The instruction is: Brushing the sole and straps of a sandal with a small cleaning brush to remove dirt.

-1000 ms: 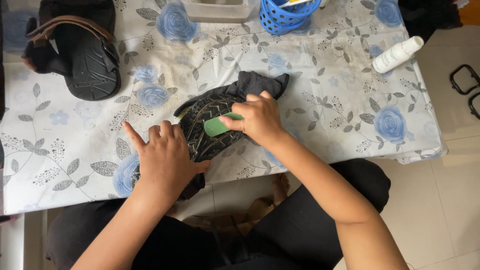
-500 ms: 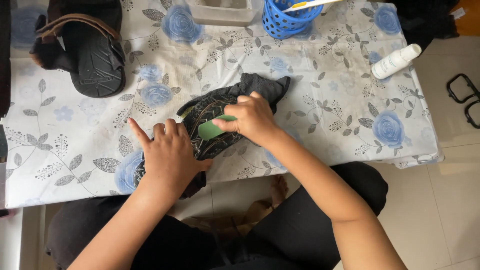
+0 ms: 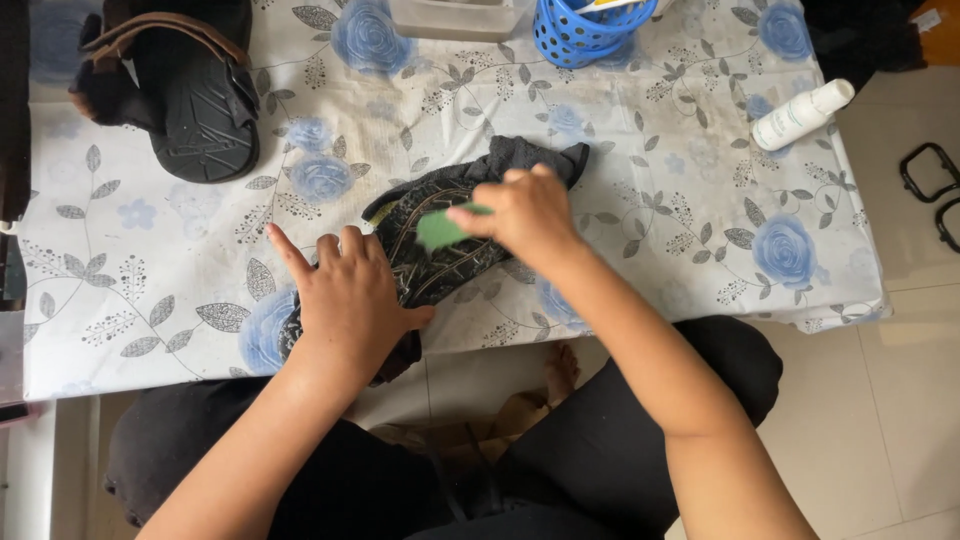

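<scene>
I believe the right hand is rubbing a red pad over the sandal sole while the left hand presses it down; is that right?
Not quite: in the head view the pad is green. The right hand holds it on the sandal sole; the left hand presses down.

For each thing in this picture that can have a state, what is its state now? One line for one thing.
left hand: flat, pressing down on the shoe
right hand: closed around the green pad
green pad: held against the sole
shoe: lying sole up on a dark cloth
dark cloth: crumpled under the shoe
sandal: lying sole up, untouched
white bottle: lying on its side, capped
blue basket: upright
</scene>
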